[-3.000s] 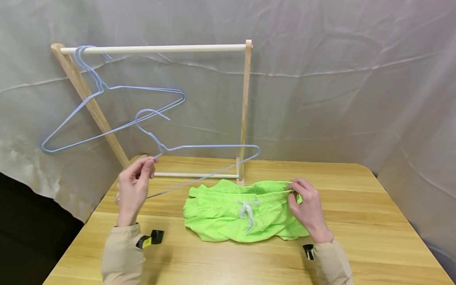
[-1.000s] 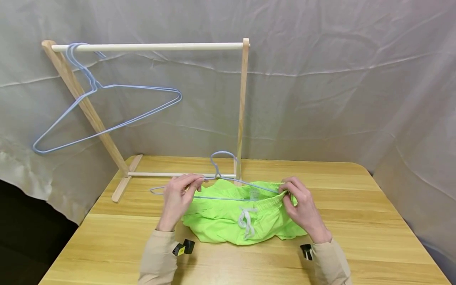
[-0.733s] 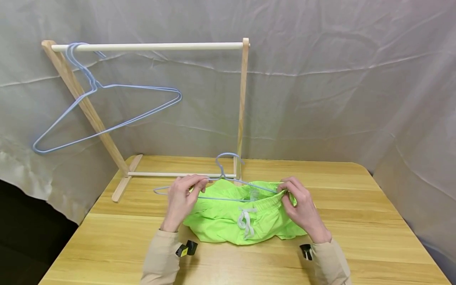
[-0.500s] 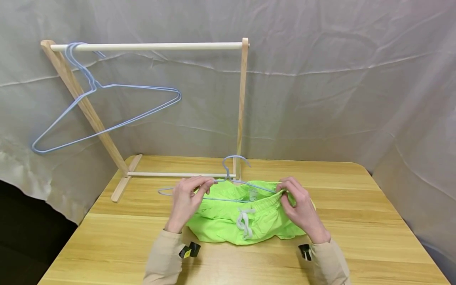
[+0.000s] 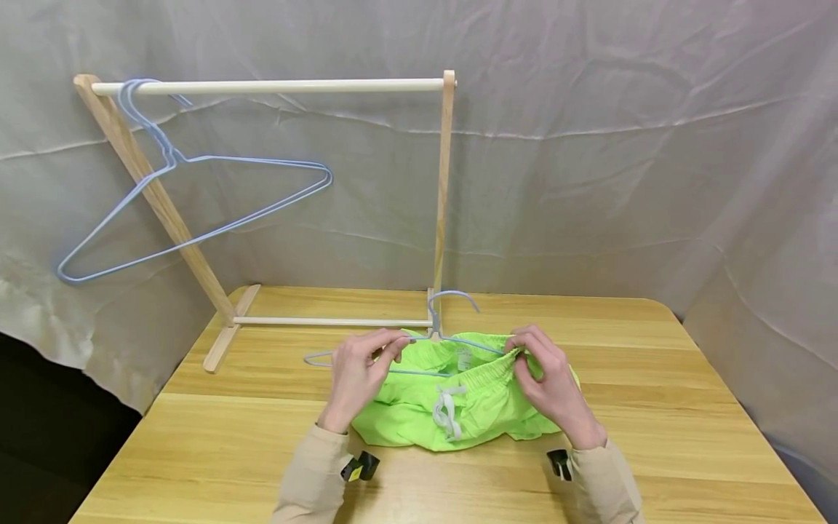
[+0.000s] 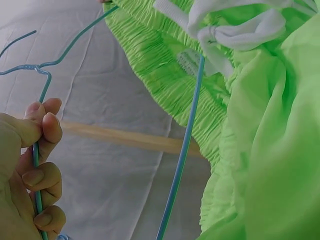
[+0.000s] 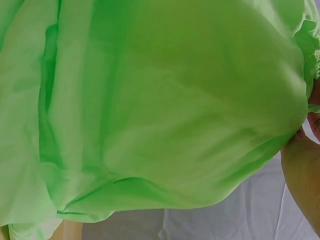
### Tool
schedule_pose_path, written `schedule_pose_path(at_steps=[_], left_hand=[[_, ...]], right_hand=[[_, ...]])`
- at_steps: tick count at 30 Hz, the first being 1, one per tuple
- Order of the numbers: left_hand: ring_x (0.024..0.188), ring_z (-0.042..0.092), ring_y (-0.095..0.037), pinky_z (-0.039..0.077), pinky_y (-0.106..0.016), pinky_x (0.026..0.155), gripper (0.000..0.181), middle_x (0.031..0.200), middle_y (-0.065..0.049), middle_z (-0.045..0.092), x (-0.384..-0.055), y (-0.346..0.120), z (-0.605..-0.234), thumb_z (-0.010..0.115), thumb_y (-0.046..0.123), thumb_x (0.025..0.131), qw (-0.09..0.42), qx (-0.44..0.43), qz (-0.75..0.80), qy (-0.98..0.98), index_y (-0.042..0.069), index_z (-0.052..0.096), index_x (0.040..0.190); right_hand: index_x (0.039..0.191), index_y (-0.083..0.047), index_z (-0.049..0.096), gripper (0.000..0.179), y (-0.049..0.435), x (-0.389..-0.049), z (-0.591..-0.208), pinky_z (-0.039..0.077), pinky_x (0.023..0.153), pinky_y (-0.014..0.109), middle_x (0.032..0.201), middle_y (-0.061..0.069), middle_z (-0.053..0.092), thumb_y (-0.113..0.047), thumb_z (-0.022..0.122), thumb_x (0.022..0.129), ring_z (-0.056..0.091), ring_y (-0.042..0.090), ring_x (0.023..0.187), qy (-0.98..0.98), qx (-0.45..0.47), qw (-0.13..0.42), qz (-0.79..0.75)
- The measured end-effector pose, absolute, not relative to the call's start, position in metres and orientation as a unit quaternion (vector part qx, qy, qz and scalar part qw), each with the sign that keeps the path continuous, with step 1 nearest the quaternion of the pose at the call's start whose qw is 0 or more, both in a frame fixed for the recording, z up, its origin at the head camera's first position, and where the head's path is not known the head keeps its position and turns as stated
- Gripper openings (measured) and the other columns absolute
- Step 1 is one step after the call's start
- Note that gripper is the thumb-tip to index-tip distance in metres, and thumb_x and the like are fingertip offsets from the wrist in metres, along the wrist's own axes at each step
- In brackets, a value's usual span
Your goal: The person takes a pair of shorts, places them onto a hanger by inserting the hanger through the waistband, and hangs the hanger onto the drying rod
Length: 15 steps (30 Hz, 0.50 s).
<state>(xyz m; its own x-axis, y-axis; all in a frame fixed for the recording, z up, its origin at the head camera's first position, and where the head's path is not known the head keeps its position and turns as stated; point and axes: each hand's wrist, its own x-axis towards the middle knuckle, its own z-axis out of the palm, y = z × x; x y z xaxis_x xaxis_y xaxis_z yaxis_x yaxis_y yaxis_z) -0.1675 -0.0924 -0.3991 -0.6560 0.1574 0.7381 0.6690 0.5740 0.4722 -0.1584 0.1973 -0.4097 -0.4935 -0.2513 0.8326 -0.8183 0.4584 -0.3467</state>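
Note:
A blue wire hanger (image 5: 437, 320) is gripped by my left hand (image 5: 364, 367) along its left shoulder, just beside the neck. Its right end runs inside the waistband of bright green drawstring shorts (image 5: 478, 407), and the tip is hidden there. My right hand (image 5: 546, 375) pinches the right side of that waistband. In the left wrist view the fingers (image 6: 44, 175) curl round the wire, and the hanger's bottom bar (image 6: 185, 145) passes into the waist opening. Green cloth (image 7: 175, 115) fills most of the right wrist view, with part of the right hand (image 7: 302, 160) at its edge.
A wooden rack (image 5: 444, 189) stands at the back left, with a white top rail (image 5: 281, 86). More blue wire hangers (image 5: 196, 156) hang at the rail's left end. The wooden table (image 5: 668, 407) extends right of the shorts. Grey cloth (image 5: 589, 182) hangs behind.
My left hand has brought the hanger down and right, and its right end has gone from above the shorts into the waistband. My right hand keeps its pinch, shifting slightly left.

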Motion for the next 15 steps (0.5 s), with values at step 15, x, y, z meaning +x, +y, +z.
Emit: schedule_pose_path(at_steps=[15], left_hand=[[0.049,0.028,0.006,0.023,-0.014,0.048,0.006,0.06,0.006,0.064,-0.164,-0.077,-0.401,0.075,0.016,0.088,0.337,-0.254,-0.388,-0.82,0.018,0.079,0.091]], right_hand=[[0.092,0.0,0.064,0.042,0.195,-0.157,-0.407,0.048,0.09,0.008,0.091,0.014,0.064,0.031,0.051,0.067,0.062,0.013,0.088,-0.772,0.346,0.363,0.391]])
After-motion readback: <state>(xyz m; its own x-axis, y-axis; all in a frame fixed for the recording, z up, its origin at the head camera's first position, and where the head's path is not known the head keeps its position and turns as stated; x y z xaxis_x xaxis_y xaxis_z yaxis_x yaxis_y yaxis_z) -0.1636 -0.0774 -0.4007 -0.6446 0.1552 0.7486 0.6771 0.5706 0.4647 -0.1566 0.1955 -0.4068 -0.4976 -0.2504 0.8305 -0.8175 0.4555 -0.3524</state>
